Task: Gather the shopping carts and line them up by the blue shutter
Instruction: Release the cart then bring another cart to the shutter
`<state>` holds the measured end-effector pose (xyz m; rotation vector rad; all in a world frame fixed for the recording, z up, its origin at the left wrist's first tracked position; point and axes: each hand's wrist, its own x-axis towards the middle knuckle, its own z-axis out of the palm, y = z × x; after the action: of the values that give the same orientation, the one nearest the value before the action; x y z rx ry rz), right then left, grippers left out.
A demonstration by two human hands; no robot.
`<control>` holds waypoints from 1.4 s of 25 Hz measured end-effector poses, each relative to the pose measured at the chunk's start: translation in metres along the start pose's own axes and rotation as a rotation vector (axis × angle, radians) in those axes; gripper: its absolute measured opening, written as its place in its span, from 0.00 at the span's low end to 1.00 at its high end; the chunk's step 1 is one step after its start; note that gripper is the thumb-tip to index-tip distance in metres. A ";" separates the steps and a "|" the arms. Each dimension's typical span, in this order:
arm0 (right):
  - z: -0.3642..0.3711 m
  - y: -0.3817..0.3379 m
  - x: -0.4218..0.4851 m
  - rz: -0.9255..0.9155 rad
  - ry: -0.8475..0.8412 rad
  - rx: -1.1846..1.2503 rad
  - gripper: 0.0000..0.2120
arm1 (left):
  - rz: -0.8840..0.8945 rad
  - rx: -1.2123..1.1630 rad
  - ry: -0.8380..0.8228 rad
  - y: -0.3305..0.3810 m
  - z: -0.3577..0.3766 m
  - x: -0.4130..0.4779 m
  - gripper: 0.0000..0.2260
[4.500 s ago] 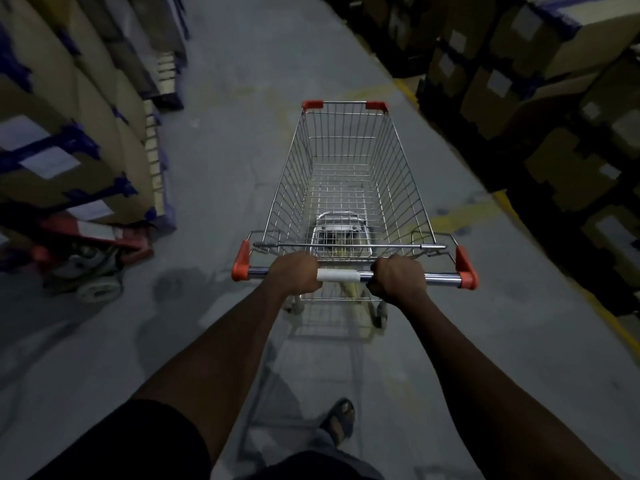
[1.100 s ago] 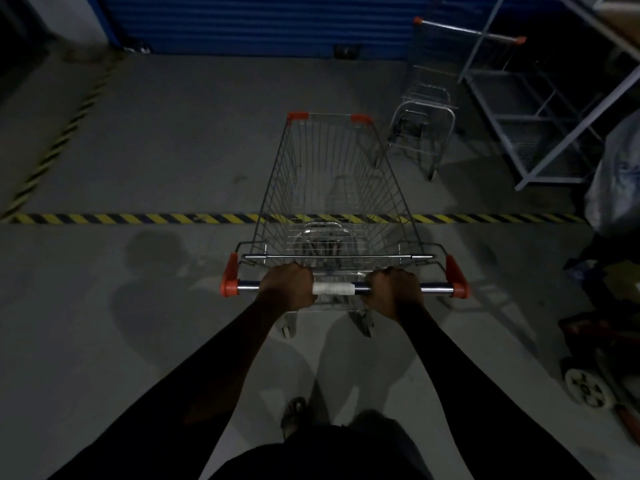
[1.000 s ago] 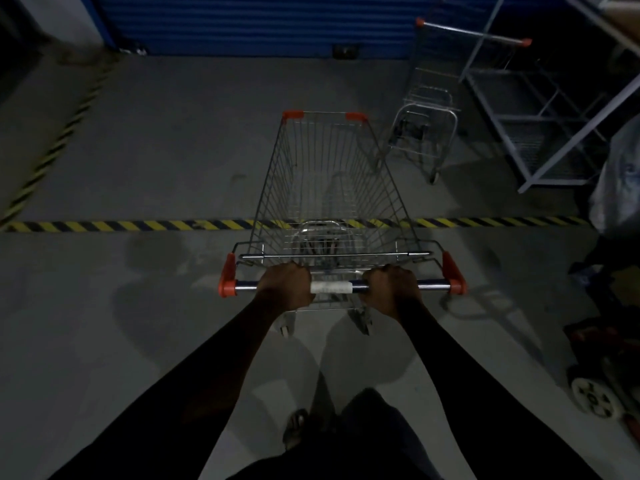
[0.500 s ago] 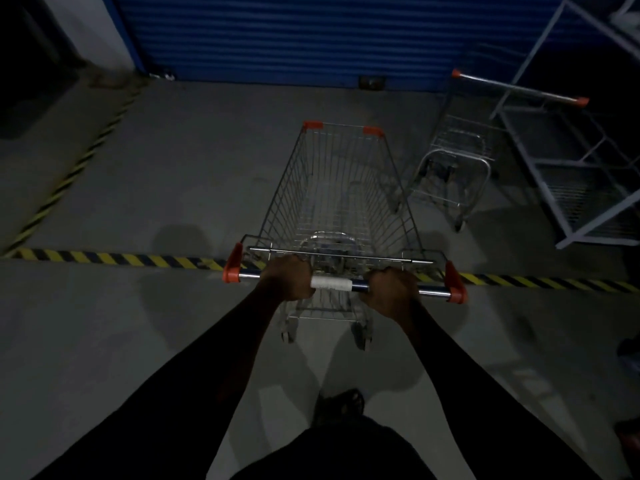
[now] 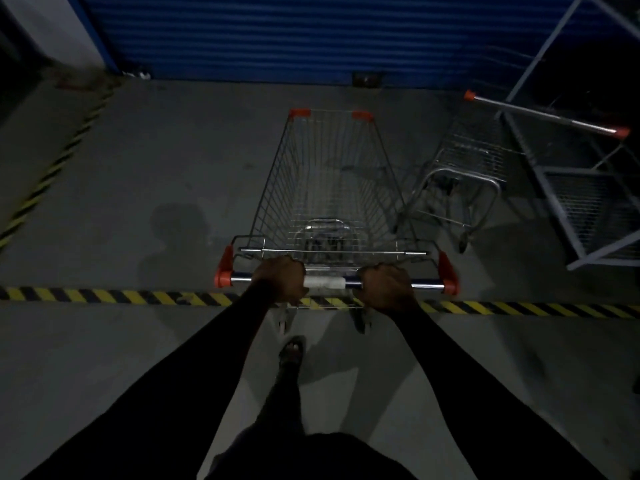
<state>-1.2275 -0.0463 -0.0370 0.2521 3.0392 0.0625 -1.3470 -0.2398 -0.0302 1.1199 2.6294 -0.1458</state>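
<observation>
Your left hand [image 5: 280,279] and your right hand [image 5: 387,288] are both curled tight around the chrome push bar [image 5: 325,282] of the silver wire shopping cart with orange corner caps [image 5: 329,188], one on each side of the white taped patch [image 5: 324,282] at the middle of the bar. The cart stretches straight away from your knuckles, its basket empty, its nose pointing at the blue corrugated roller shutter [image 5: 277,32] across the far wall, with open grey concrete floor [image 5: 173,150] between them. The yellow-and-black striped floor tape [image 5: 121,296] runs crosswise just under the bar and your wrists. A second silver wire cart with an orange-tipped handle [image 5: 485,161] stands to the right of your cart, angled, just beside a grey metal shelving frame [image 5: 588,188]. One sandalled foot [image 5: 292,351] shows below the rear wheels.
</observation>
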 end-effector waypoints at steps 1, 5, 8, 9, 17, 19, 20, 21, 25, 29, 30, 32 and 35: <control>-0.002 0.007 0.024 0.010 -0.013 0.004 0.16 | 0.006 -0.010 0.012 -0.008 -0.006 0.022 0.16; -0.007 0.032 0.115 0.071 -0.053 0.014 0.19 | 0.040 -0.011 0.042 -0.041 -0.030 0.107 0.18; 0.002 0.051 0.174 0.118 -0.033 0.005 0.19 | 0.087 -0.005 0.062 -0.067 -0.040 0.171 0.18; 0.001 0.054 0.178 0.115 -0.017 -0.005 0.19 | 0.093 -0.007 0.074 -0.070 -0.041 0.178 0.17; -0.004 0.107 0.311 0.140 -0.040 -0.012 0.19 | 0.094 0.019 0.045 -0.104 -0.088 0.318 0.17; -0.008 0.123 0.345 0.148 -0.035 0.000 0.19 | 0.067 0.028 0.044 -0.111 -0.098 0.356 0.17; -0.012 0.132 0.363 0.150 -0.053 0.012 0.18 | 0.052 0.032 0.030 -0.113 -0.105 0.374 0.17; -0.014 0.141 0.381 0.158 -0.070 0.025 0.17 | 0.024 0.034 -0.002 -0.114 -0.114 0.392 0.16; -0.017 0.167 0.434 0.141 0.015 0.036 0.14 | -0.079 0.021 -0.051 -0.115 -0.130 0.448 0.15; -0.001 0.192 0.465 0.094 0.119 0.013 0.14 | -0.067 0.010 0.092 -0.124 -0.126 0.478 0.17; -0.002 0.194 0.470 0.095 0.118 -0.006 0.14 | -0.064 0.014 0.103 -0.125 -0.126 0.483 0.17; 0.003 0.198 0.475 0.092 0.156 -0.036 0.13 | -0.062 0.012 0.120 -0.125 -0.126 0.488 0.17; 0.005 0.198 0.477 0.084 0.187 -0.021 0.14 | -0.056 0.005 0.138 -0.128 -0.123 0.487 0.17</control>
<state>-1.6634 0.2284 -0.0741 0.3942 3.2094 0.1317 -1.7869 0.0323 -0.0574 1.0947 2.7851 -0.0892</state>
